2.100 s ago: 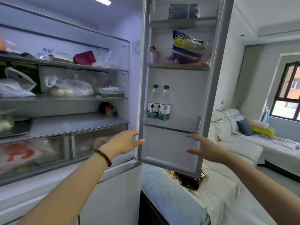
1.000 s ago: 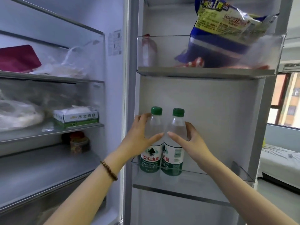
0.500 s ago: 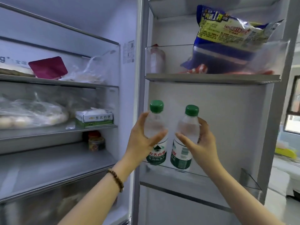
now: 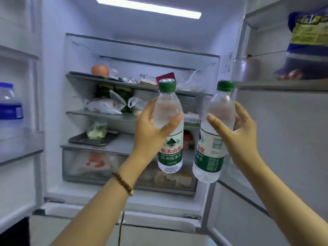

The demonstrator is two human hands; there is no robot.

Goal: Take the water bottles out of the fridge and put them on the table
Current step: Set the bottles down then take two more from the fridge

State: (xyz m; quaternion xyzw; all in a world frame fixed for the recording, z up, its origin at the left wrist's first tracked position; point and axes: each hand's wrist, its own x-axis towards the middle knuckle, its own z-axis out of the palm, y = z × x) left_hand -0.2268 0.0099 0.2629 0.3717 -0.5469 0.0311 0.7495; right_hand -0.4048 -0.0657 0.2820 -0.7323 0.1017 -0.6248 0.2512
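**Head view: both bottles out of the door shelf, held in the air, table not in sight**

Far left: left fridge door (image 4: 17, 148) open, with a large blue-labelled water jug (image 4: 10, 110) on its shelf. Unclear whether that one counts for the task.

Centre: fridge interior (image 4: 142, 50) with stocked shelves, bags and a tray (image 4: 93, 140). Not involved.

Left hand (image 4: 150, 132), bead bracelet (image 4: 123, 182) on the wrist, is wrapped around the upper body of the left water bottle (image 4: 168, 128). Thumb in front, fingers behind, grip sits above the label. Bottle upright, green cap on.

Right hand (image 4: 237, 132) is closed the same way around the right water bottle (image 4: 213, 132), which tilts slightly with its base toward centre. Cap on. The two bottles are near each other but apart.

Right: right fridge door (image 4: 284, 157) open, with a blue and yellow bag (image 4: 308, 38) on its upper shelf.

Risks, as judgement:
- Bottles look cold and possibly damp, and both grips are high on smooth plastic. One could slide through on the swing to the table.
- Both hands are full, so neither is free for the doors. Turning right could clip a bottle or elbow on the open right door.
- Bottles could knock together if the hands converge.
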